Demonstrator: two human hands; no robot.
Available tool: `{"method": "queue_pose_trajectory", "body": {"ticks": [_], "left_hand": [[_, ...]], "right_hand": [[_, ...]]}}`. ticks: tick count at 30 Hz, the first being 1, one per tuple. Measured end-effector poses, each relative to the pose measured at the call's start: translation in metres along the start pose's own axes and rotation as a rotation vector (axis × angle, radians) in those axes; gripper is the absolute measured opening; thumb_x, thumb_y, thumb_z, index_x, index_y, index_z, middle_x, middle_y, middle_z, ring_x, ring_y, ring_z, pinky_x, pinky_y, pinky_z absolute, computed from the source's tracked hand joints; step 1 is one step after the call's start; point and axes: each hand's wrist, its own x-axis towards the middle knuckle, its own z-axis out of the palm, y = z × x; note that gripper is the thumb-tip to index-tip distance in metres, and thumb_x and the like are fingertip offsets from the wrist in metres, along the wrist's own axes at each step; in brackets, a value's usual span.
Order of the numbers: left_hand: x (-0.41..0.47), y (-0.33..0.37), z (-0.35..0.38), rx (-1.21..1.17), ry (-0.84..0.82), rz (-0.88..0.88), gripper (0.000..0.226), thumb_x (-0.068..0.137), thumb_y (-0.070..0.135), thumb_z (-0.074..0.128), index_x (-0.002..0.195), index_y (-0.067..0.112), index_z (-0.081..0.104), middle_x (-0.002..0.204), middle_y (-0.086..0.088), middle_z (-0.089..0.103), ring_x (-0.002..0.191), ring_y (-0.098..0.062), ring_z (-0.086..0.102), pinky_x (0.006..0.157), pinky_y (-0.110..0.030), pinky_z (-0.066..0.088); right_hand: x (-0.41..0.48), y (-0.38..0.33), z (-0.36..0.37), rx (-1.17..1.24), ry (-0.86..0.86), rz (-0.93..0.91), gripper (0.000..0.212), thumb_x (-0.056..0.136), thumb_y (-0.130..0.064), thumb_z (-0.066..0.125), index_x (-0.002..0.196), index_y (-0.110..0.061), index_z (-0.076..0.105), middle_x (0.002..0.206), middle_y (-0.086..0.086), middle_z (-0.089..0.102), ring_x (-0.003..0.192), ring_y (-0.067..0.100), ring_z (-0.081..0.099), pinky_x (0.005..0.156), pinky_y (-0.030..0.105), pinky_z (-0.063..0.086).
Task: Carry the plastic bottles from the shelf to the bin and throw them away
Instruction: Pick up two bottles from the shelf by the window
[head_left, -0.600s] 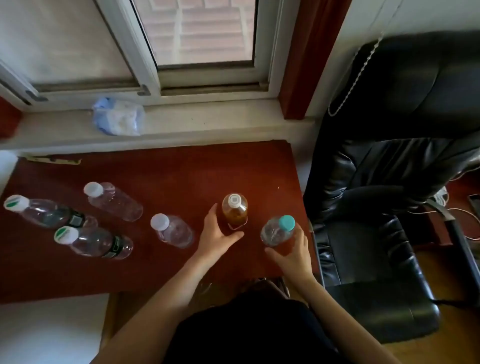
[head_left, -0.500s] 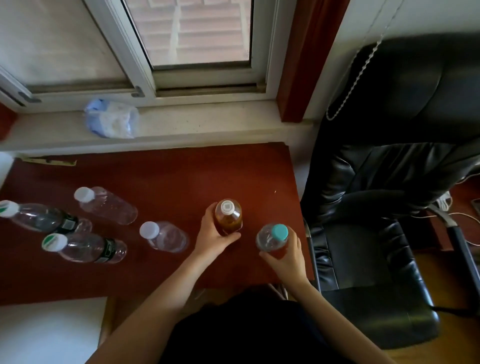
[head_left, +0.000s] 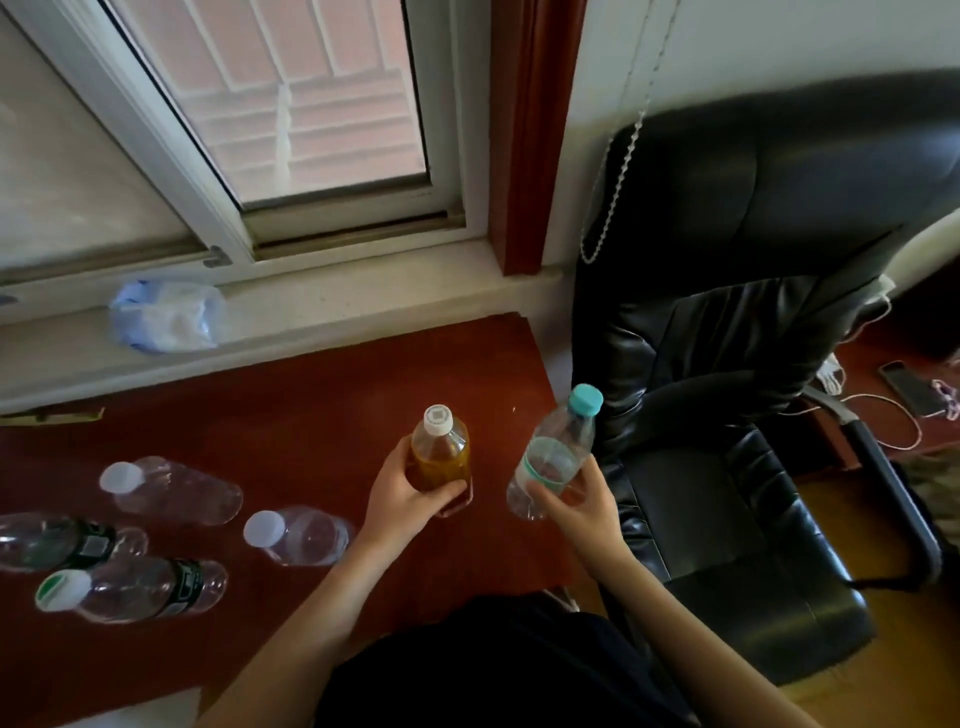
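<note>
Shelf (head_left: 311, 415): amber bottle (head_left: 441, 452) L hand (head_left: 400, 493), clear bottle (head_left: 558, 457) R hand (head_left: 576, 504) (bases part-hid.).

Nothing readable: the green bottle labels (head_left: 188, 584) and the cap's printed square (head_left: 438, 414) are blurred.

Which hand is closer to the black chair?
Right. The right hand, holding the teal-capped bottle, is beside the black chair; the left hand, gripping the amber bottle, is farther, over the shelf.

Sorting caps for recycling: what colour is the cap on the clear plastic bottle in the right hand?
The round plastic cap is teal; head view.
</note>
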Motion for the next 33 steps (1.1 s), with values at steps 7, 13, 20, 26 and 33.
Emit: {"method": "queue_pose_trajectory", "body": {"ticks": [7, 13, 20, 26, 33], "left_hand": [[-0.040, 0.023, -0.022, -0.150, -0.290, 0.138, 0.051, 0.065, 0.040, 0.078, 0.109, 0.048, 0.054, 0.106, 0.011, 0.069, 0.095, 0.009, 0.062, 0.073, -0.003, 0.044], [-0.098, -0.036, -0.046, -0.041, -0.604, 0.144, 0.052, 0.064, 0.048, 0.077, 0.112, 0.041, 0.059, 0.103, 0.013, 0.073, 0.098, -0.001, 0.066, 0.084, -0.023, 0.050], [-0.173, -0.084, -0.055, 0.189, -0.889, 0.156, 0.055, 0.060, 0.052, 0.078, 0.108, 0.039, 0.056, 0.105, 0.011, 0.069, 0.097, -0.001, 0.064, 0.079, -0.024, 0.048], [-0.246, -0.065, 0.009, 0.335, -1.172, 0.297, 0.045, 0.076, 0.031, 0.078, 0.114, 0.028, 0.054, 0.104, 0.010, 0.066, 0.099, -0.005, 0.061, 0.072, -0.022, 0.048], [-0.353, -0.059, 0.097, 0.469, -1.449, 0.384, 0.049, 0.076, 0.037, 0.076, 0.117, 0.025, 0.052, 0.106, 0.007, 0.066, 0.098, -0.007, 0.062, 0.070, -0.021, 0.047]], "right_hand": [[-0.084, 0.004, 0.002, 0.022, 0.278, 0.021, 0.051, 0.071, -0.055, 0.071, 0.115, -0.031, 0.060, 0.109, -0.002, 0.054, 0.096, 0.010, 0.061, 0.083, 0.031, 0.056], [-0.228, 0.046, 0.064, 0.303, 0.507, 0.152, 0.029, 0.086, -0.024, 0.071, 0.112, -0.022, 0.060, 0.099, 0.002, 0.072, 0.088, 0.014, 0.071, 0.070, 0.025, 0.058], [-0.403, 0.084, 0.122, 0.463, 0.884, 0.333, 0.039, 0.080, -0.035, 0.071, 0.112, -0.016, 0.059, 0.099, 0.006, 0.072, 0.086, 0.017, 0.072, 0.069, 0.030, 0.059], [-0.509, 0.098, 0.131, 0.547, 1.235, 0.399, 0.028, 0.087, -0.022, 0.069, 0.112, -0.011, 0.060, 0.097, 0.006, 0.071, 0.077, 0.004, 0.070, 0.061, 0.017, 0.054], [-0.617, 0.140, 0.142, 0.669, 1.516, 0.527, 0.027, 0.088, -0.022, 0.068, 0.112, -0.013, 0.060, 0.097, 0.002, 0.070, 0.077, -0.003, 0.068, 0.062, 0.012, 0.053]]}}
